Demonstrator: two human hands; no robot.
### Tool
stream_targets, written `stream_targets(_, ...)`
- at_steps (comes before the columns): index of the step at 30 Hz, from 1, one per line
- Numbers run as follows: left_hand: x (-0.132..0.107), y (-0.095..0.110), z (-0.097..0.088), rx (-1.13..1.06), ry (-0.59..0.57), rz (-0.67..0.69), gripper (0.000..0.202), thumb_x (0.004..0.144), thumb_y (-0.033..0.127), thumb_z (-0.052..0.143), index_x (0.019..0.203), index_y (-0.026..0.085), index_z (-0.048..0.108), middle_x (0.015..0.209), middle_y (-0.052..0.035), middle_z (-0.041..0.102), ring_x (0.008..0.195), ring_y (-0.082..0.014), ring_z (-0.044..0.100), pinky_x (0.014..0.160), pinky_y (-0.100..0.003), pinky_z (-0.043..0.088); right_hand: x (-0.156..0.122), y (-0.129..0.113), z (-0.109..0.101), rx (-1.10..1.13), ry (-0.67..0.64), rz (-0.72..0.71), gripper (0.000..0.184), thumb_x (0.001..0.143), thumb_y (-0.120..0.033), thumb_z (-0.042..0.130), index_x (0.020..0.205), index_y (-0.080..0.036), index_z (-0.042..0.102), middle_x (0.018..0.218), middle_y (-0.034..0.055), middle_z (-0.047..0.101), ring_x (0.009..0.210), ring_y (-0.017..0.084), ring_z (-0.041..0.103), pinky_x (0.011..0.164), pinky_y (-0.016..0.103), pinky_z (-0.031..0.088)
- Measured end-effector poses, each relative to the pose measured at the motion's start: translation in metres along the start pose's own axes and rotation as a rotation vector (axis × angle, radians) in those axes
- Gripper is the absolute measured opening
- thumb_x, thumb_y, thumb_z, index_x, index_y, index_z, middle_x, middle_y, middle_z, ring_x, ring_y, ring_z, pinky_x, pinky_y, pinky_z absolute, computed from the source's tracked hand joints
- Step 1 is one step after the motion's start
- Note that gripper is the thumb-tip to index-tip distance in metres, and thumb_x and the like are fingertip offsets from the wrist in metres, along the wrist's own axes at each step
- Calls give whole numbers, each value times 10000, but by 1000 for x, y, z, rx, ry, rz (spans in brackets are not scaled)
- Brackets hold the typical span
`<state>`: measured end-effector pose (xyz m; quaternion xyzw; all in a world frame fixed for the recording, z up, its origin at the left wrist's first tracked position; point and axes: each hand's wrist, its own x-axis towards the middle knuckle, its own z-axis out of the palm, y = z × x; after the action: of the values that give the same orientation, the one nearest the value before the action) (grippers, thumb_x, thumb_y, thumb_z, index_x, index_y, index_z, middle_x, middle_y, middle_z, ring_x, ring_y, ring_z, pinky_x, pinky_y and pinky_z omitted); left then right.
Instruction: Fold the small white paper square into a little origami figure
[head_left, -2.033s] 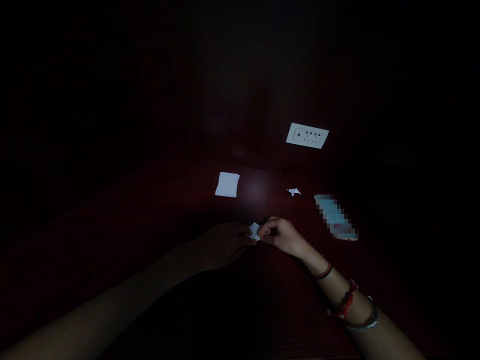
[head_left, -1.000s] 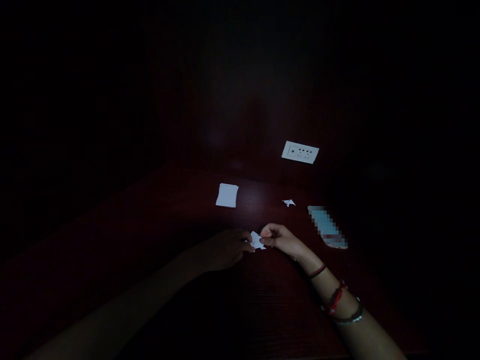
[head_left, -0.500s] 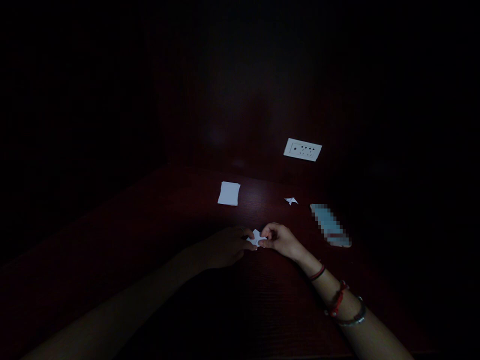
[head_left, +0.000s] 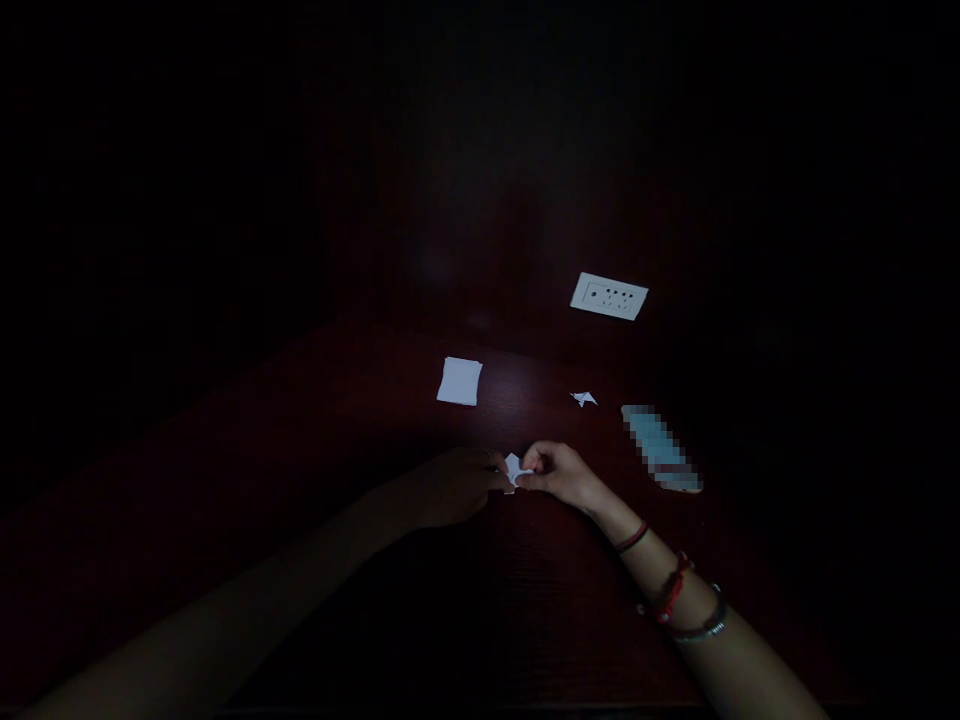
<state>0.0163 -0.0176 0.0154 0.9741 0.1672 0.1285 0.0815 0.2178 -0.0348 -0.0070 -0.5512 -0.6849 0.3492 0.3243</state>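
Note:
Between my two hands, low over the dark red table (head_left: 540, 560), is a small piece of folded white paper (head_left: 514, 468). My left hand (head_left: 457, 487) grips its left side, thumb and fingers closed on it; this hand lies in shadow. On the right edge, my right hand (head_left: 562, 474) pinches the paper between thumb and curled fingers. Fingertips cover much of the paper, so its full shape is hidden. Beyond my right hand lies a small folded white paper figure (head_left: 584, 399) with pointed ends.
A stack of square white paper sheets (head_left: 460, 382) lies farther back on the table. To the right rests a phone (head_left: 660, 448) with a blurred-out screen. A white wall socket (head_left: 609, 297) is set in the dark back panel. Both sides fade into darkness.
My fingers have shifted slightly on the folded paper, covering a bit more of it. The whole view has moved a little; the other things lie as before.

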Motion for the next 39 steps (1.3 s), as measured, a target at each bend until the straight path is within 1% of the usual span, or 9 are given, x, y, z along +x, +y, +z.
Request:
stream_targets(6,2,-1,4,11,4,17,385,711,45,428,1038,226,520,1075,-35,484,964,-169,451,814,-286,364,0,1,0,85,-16,16,208,501,-185,678,639,-144,528,603,-48,472,547,66,403,519,190,331)
stream_targets(13,5,1,3,23,-10,7,360,721,53,434,1023,220,537,1048,-40,500,941,-169,465,793,-283,378,0,-6,0,243,-34,49,169,504,-81,609,624,-140,505,605,-43,464,560,71,430,528,195,358)
stream_targets(17,2,-2,2,-25,37,19,365,716,40,434,1012,224,541,1077,-24,503,977,-155,461,831,-278,364,-1,-8,-7,304,-49,54,182,520,-101,609,675,-139,523,635,-34,472,580,73,443,528,189,364)
stream_targets(21,-2,-9,3,-7,73,53,322,730,31,421,974,199,549,1094,-21,525,1049,-159,427,877,-304,339,-3,-6,-18,320,-65,39,164,627,-172,574,787,-143,551,658,-22,485,546,65,426,475,177,333)
stream_targets(23,-3,-15,5,16,79,77,306,736,24,415,961,185,547,1092,-19,538,1074,-163,410,890,-320,328,-4,-5,-23,220,-79,-38,167,639,-186,595,801,-146,581,678,-15,490,567,71,427,505,189,349)
stream_targets(27,-4,-25,11,67,62,74,346,745,28,429,1029,206,517,1124,-10,523,1116,-185,369,889,-346,321,-9,-7,-27,-166,-157,-318,229,650,-198,631,879,-184,619,831,16,505,670,95,463,630,230,404)
stream_targets(30,-3,-26,10,123,67,83,375,755,53,446,1076,240,495,1142,-12,507,1113,-207,367,876,-371,312,-11,-11,-25,-288,-187,-439,245,701,-209,595,946,-209,603,981,44,493,838,133,490,737,267,410)
stream_targets(33,0,-21,6,156,39,93,330,764,91,462,1055,237,518,1112,-27,523,1059,-210,417,849,-367,318,-11,-14,-24,-374,-187,-522,221,725,-228,572,943,-221,606,1053,48,494,971,160,455,844,312,361)
stream_targets(39,0,-14,6,151,48,32,321,775,139,463,1086,213,495,1069,-40,552,978,-193,483,790,-316,349,-7,-13,-25,-428,-222,-579,242,728,-275,563,962,-228,602,980,36,585,932,166,466,826,319,363)
